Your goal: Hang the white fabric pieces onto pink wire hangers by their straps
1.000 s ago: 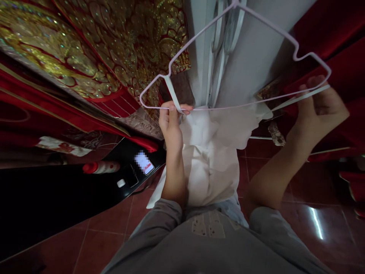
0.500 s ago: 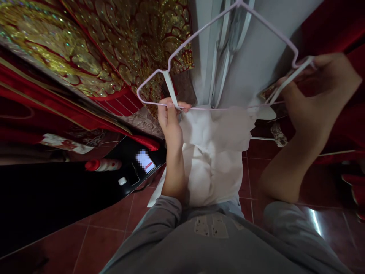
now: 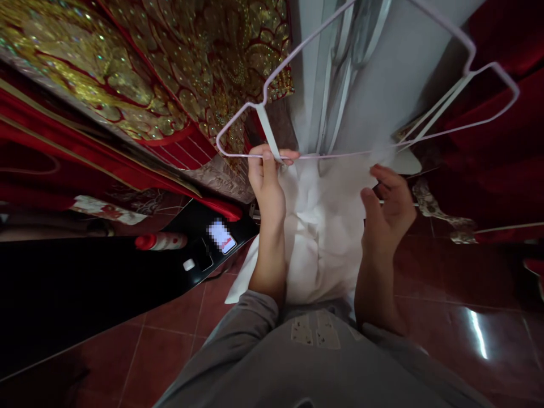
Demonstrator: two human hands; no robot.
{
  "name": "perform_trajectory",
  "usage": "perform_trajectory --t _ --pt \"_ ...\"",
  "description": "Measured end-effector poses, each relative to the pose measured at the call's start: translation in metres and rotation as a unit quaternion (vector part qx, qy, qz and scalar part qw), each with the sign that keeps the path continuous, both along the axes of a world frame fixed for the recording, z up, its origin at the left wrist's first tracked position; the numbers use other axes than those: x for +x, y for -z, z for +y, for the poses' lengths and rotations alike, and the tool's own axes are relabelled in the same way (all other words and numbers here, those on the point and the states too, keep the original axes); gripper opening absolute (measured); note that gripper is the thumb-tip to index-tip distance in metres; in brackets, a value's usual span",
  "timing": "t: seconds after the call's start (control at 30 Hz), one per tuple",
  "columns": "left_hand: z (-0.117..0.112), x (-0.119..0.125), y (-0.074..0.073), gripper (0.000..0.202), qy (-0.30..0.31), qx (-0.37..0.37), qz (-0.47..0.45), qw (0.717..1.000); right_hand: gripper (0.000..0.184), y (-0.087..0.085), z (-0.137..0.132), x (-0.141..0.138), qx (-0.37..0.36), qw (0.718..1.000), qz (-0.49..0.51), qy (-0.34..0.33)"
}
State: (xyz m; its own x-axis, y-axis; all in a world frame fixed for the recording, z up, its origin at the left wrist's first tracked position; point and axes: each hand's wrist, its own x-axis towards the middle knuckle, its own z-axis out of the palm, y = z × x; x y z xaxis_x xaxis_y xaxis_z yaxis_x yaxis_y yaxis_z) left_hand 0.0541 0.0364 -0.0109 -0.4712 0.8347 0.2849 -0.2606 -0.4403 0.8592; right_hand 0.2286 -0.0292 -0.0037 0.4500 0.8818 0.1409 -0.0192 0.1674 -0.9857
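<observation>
A pale pink clothes hanger [image 3: 293,55] spans the upper part of the view, its top cut off by the frame. A white garment [image 3: 323,243] hangs from it by straps and drapes down in front of my body. The left strap [image 3: 268,131] loops over the hanger's left notch, and the right strap [image 3: 444,106] over the right notch. My left hand [image 3: 268,181] is closed on the hanger's lower bar where the left strap crosses it. Lower down, beside the garment's right upper edge, my right hand [image 3: 389,209] is open, fingers apart and holding nothing.
Gold-sequinned red garments [image 3: 161,73] hang at the upper left, and dark red cloth [image 3: 488,153] at the right. A black table [image 3: 106,294] at the left holds a red-capped bottle [image 3: 164,241], a lit phone [image 3: 221,237] and a small white case [image 3: 189,264]. Red tiles [image 3: 170,323] cover the floor.
My right hand has let go of the strap at the hanger's right end and moved down and left. The strap now rests on the right notch. My left hand keeps its hold.
</observation>
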Motion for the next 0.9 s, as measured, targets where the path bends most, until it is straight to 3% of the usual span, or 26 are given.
perform_trajectory --t 0.1,0.23,0.37,0.43,0.6,0.7,0.9 --pt "-0.002 0.006 0.000 0.038 -0.003 0.016 -0.011 1.000 0.033 0.006 -0.002 -0.013 0.026 0.999 -0.011 -0.037" --pt "-0.005 0.010 -0.002 0.031 0.001 0.026 -0.021 0.999 0.046 -0.015 0.020 -0.013 0.021 0.972 0.178 -0.149" --pt "-0.008 0.010 0.001 0.031 0.004 0.021 -0.015 1.000 0.033 -0.025 0.035 -0.019 0.075 0.933 0.324 -0.133" --pt "-0.008 0.007 0.005 0.035 0.007 0.020 -0.010 1.000 0.026 -0.019 0.038 -0.024 0.078 0.936 0.324 -0.114" --pt "-0.017 0.001 0.009 0.034 -0.058 0.045 0.060 0.996 0.043 -0.001 0.047 -0.025 0.048 0.953 0.268 -0.134" --pt "-0.026 0.002 0.008 0.028 -0.083 0.054 0.089 0.991 0.044 -0.003 0.051 -0.020 0.054 0.958 0.255 -0.122" --pt "-0.027 0.000 0.014 0.031 -0.102 0.076 0.129 0.983 0.041 -0.004 0.051 -0.020 0.081 0.935 0.316 -0.137"
